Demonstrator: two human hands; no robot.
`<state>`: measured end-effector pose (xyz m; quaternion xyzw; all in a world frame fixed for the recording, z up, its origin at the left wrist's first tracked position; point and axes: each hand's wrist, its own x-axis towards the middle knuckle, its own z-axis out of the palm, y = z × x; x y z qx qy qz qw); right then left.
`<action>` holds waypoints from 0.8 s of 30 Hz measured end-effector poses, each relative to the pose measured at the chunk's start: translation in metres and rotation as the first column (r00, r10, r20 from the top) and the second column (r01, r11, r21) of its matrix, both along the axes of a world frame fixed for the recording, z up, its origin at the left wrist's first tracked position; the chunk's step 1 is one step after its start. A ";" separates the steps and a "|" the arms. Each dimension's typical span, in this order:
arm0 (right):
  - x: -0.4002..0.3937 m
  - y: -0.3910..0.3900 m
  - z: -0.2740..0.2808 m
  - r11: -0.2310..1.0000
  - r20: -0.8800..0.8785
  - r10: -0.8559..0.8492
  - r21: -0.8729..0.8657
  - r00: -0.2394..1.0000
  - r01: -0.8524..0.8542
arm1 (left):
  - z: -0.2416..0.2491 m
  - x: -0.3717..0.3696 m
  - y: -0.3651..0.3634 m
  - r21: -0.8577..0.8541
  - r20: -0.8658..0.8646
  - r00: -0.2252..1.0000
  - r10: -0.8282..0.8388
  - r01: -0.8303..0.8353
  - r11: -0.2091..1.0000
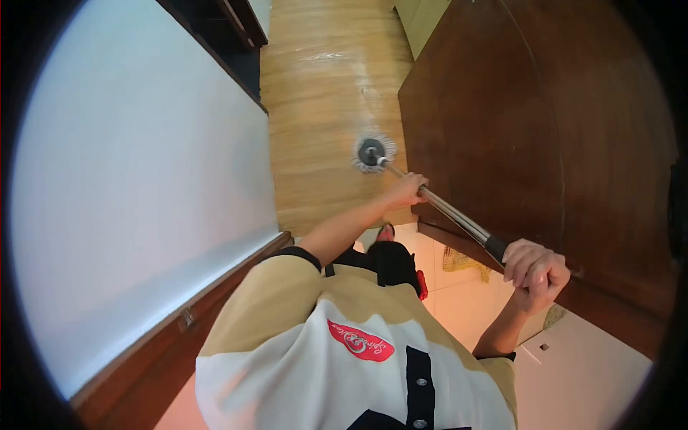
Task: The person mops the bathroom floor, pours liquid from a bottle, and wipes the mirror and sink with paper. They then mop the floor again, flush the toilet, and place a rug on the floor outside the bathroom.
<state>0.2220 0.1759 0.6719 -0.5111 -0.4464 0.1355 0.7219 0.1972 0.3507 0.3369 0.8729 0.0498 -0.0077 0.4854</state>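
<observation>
step in hand, judged from the view: mopping the wooden floor (322,107) with a spin mop. mop head (373,153) sits flat on the boards, just beside the edge of the dark wooden door (516,122), which serves as landmark here. the metal pole (448,210) runs from the mop head back along the foot of the door to the upper grip. to do this well, my judgement: keep the head pressed flat so the strands spread evenly, drive with the lower hand and steer with the upper, work strokes along the door edge without knocking the head against it, and keep the feet on the tiled side of the door so wet boards stay unmarked. left hand (407,190) holds the pole low, nearer the mop head, arm stretched almost straight, fingers wrapped closed round the metal. right hand (536,272) holds the dark top end of the pole, close against the door's lower part, elbow bent and forearm raised, fingers curled tight on the grip with knuckles facing the camera. white wall panel (143,179) lies across the floor strip from the door. beige and white shirt (344,344) fills the lower view.
</observation>
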 end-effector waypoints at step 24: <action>-0.116 -0.312 -0.065 0.994 -0.079 0.022 0.111 0.997 -0.013 | -0.032 -0.138 -0.278 0.096 -0.130 0.984 0.126 -0.113 0.989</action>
